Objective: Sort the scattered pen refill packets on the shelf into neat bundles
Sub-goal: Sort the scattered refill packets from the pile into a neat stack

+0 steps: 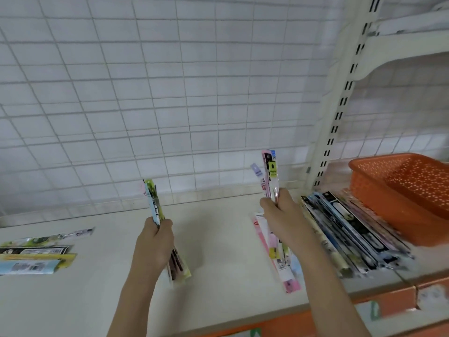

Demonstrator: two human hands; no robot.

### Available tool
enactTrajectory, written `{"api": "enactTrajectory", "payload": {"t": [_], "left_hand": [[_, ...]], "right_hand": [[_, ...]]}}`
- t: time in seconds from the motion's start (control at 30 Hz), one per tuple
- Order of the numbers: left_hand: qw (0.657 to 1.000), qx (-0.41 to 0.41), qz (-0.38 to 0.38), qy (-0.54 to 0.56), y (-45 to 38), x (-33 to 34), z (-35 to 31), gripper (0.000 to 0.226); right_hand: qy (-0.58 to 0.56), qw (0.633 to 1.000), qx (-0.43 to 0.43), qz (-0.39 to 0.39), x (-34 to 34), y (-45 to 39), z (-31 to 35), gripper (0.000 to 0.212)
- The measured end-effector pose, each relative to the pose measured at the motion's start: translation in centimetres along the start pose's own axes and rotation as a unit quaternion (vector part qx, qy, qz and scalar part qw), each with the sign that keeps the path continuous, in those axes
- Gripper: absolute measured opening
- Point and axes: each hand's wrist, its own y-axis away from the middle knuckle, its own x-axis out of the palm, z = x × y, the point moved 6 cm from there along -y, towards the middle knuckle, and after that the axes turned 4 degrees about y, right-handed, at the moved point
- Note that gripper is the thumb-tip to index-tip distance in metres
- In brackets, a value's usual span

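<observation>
i see the left hand (155, 242) just left of the frame's centre, fingers curled round a small bundle of green packets (155, 207) that stands nearly upright, its lower end poking out below the fist above the shelf (218, 251). right of centre, the right hand (284, 215) grips a pink bundle (269, 173) the same way, its top reaching higher in the frame, with one pale lilac packet tilting off to the left. more pink packets (281, 266) lie beneath that wrist; whether they touch the hand i cannot tell.

at the lower right a big overlapping pile of dark and blue packets (349, 234) lies on the shelf, its far edge against an orange perforated basket (408, 186) at the right edge. at the left edge, a few loose packets (34, 256) lie flat, roughly parallel, well apart from both hands. a white wire grid (170, 93) fills the upper frame, with a slotted upright (340, 113) at the upper right.
</observation>
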Motion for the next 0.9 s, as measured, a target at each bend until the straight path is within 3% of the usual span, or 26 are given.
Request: {"api": "enactTrajectory", "payload": {"t": [0.23,0.43,0.5,0.67,0.9], "left_hand": [[1.000,-0.003,-0.002,0.025,2.0,5.7,-2.8,0.021],[0.995,0.024,0.093,-0.014,6.5,15.9,-6.4,0.021],[0.992,0.042,0.113,-0.046,7.9,18.3,-7.0,0.029],[0.991,0.036,0.108,-0.077,10.3,20.9,-7.4,0.040],[0.994,0.030,0.043,-0.091,10.2,18.8,-7.6,0.042]], "right_hand": [[0.086,0.995,-0.024,-0.037,-8.4,-2.1,-2.8,0.019],[0.082,0.996,0.023,-0.004,-15.5,-3.9,-8.9,0.024],[0.082,0.996,0.033,0.013,-16.0,-4.4,-10.6,0.029],[0.103,0.994,-0.001,0.041,-15.6,-5.8,-12.1,0.019],[0.210,0.976,-0.047,0.029,-13.1,-7.2,-12.6,0.065]]}}
